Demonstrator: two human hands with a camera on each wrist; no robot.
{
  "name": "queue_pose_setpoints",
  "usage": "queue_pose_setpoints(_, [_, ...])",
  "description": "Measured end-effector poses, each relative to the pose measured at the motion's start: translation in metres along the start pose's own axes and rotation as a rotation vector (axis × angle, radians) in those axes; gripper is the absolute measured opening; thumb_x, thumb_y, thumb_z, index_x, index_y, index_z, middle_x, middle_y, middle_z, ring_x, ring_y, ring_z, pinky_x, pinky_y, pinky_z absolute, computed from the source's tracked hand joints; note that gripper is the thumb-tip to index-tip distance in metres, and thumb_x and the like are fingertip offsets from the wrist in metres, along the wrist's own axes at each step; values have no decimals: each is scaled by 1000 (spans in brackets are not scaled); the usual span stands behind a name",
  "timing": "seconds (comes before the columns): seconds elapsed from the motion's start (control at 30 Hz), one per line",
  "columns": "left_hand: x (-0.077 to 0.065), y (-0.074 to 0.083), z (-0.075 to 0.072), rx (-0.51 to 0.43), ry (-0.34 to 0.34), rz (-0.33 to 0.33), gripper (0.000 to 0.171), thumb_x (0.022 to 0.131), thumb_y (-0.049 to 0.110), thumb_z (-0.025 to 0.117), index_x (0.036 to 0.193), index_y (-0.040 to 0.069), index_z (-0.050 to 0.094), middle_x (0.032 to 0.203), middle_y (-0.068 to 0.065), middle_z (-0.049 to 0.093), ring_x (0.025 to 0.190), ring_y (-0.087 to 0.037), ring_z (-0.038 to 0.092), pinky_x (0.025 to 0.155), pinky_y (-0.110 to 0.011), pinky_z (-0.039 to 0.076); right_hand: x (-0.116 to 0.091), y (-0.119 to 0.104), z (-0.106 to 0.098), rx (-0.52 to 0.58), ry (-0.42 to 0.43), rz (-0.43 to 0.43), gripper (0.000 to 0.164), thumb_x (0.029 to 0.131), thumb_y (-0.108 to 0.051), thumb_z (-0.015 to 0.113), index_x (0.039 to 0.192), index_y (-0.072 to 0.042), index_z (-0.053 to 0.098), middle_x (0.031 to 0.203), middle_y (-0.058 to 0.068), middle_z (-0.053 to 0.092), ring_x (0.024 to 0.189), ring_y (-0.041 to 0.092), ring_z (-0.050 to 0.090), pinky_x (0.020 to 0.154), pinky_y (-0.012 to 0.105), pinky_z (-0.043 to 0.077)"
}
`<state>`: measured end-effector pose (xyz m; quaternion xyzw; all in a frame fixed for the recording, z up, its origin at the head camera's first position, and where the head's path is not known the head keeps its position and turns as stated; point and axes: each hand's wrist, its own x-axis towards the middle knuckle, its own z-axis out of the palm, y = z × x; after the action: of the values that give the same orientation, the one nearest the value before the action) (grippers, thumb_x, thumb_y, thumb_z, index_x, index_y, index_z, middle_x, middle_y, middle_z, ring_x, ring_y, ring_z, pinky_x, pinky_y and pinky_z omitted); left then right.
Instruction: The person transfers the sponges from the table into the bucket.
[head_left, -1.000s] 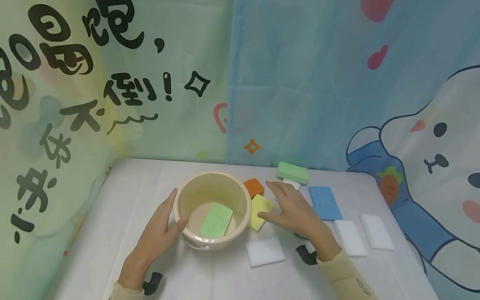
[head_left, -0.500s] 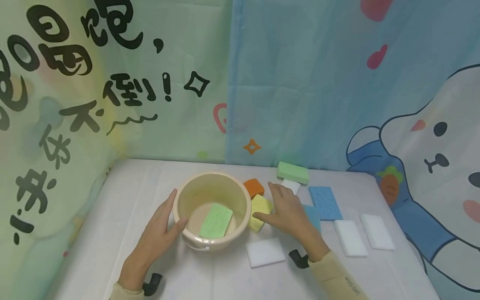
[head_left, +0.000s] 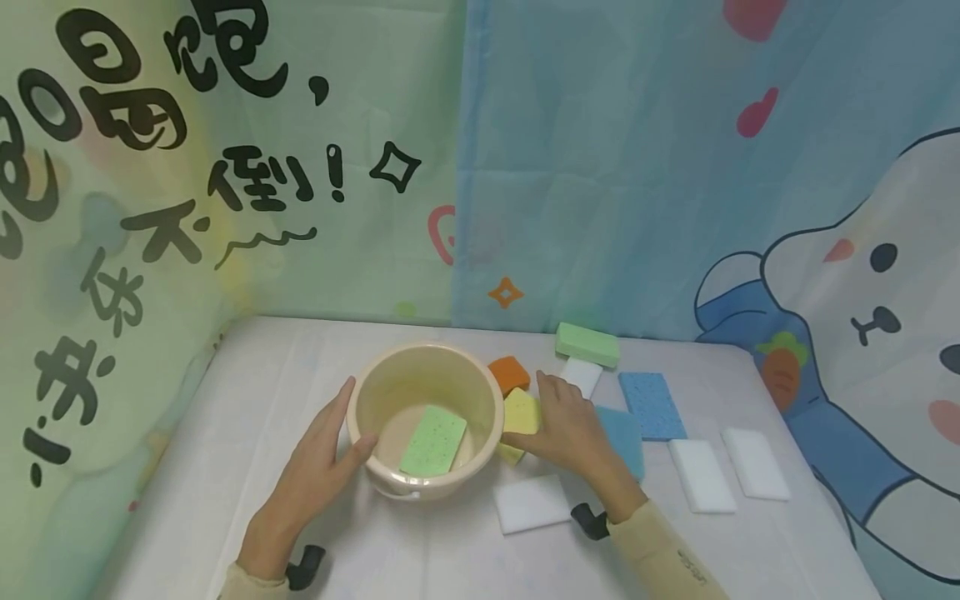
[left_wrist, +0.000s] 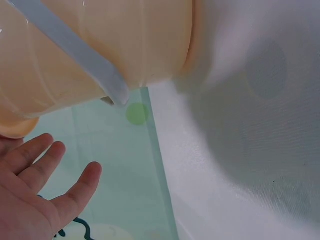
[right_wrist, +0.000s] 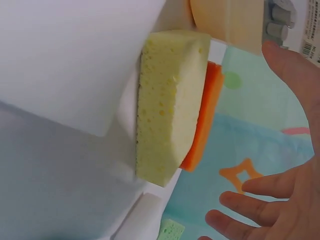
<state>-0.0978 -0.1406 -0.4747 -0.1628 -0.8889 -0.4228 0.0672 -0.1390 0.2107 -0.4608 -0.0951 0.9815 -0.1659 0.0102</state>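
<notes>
A cream bucket point(head_left: 420, 375) stands on the white-covered table with a green sponge point(head_left: 433, 440) lying inside. My left hand point(head_left: 318, 462) rests at its left rim, thumb over the edge. In the left wrist view its other fingers point(left_wrist: 77, 192) are spread beside the bucket wall. My right hand point(head_left: 566, 425) hovers right of the bucket with fingers spread, thumb extended across the yellow sponge point(head_left: 521, 408). The right wrist view shows that sponge apart from the fingers point(right_wrist: 272, 185), in front of an orange sponge point(right_wrist: 205, 125).
White melamine-like blocks point(head_left: 531, 504) lie in front of and right of the right hand. Two blue sponges point(head_left: 652, 404) lie to its right. A green block point(head_left: 587, 344) sits on a white one at the back. Printed curtains point(head_left: 600, 208) close off the far side.
My right hand has moved left and slightly nearer, over the yellow sponge, uncovering a blue sponge and a white block. My left hand and the bucket have stayed put.
</notes>
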Motion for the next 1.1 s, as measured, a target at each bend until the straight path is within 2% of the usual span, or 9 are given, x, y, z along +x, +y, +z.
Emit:
queue_pose_setpoints(0.13, [0, 0, -1, 5, 0, 6, 77, 101, 33, 60, 161, 11, 16, 162, -12, 27, 146, -33, 28, 115, -56, 26, 2, 0, 4, -9, -22, -3, 122, 70, -77, 72, 149, 9, 35, 144, 29, 45, 118, 43, 50, 92, 60, 47])
queue_pose_setpoints(0.27, [1, -1, -1, 6, -3, 5, 77, 102, 37, 58, 161, 9, 17, 162, -12, 27, 146, -33, 28, 115, -56, 26, 5, 2, 12, -48, -35, -26, 116, 71, -76, 72, 145, 8, 41, 139, 26, 49, 109, 38, 53, 83, 55, 49])
queue_pose_setpoints(0.53, [2, 0, -1, 6, -6, -6, 77, 101, 35, 59, 161, 10, 17, 161, -13, 28, 146, -34, 29, 115, -57, 26, 7, 5, 21, -64, -39, -35, 112, 70, -75, 73, 143, 6, 44, 136, 26, 51, 107, 38, 53, 82, 55, 49])
queue_pose_setpoints(0.77, [1, 0, -1, 0, 1, 2, 77, 100, 28, 61, 160, 7, 18, 161, -14, 29, 145, -35, 30, 115, -57, 27, 8, 3, 26, -68, -55, -33, 110, 70, -76, 72, 140, 5, 47, 116, 16, 58, 93, 29, 52, 75, 47, 48])
queue_pose_setpoints(0.87, [1, 0, -1, 1, 4, 5, 78, 100, 28, 62, 161, 8, 17, 161, -14, 29, 145, -35, 30, 115, -57, 27, 9, 2, 29, -73, -61, -34, 106, 71, -75, 71, 137, 4, 49, 112, 14, 58, 94, 29, 52, 78, 48, 48])
queue_pose_setpoints(1.1, [0, -1, 0, 3, 3, 3, 78, 101, 35, 60, 162, 14, 16, 161, -13, 30, 145, -34, 30, 115, -57, 27, 10, -1, 33, -104, -96, -19, 107, 74, -75, 68, 141, 5, 45, 122, 19, 55, 107, 36, 51, 87, 54, 47])
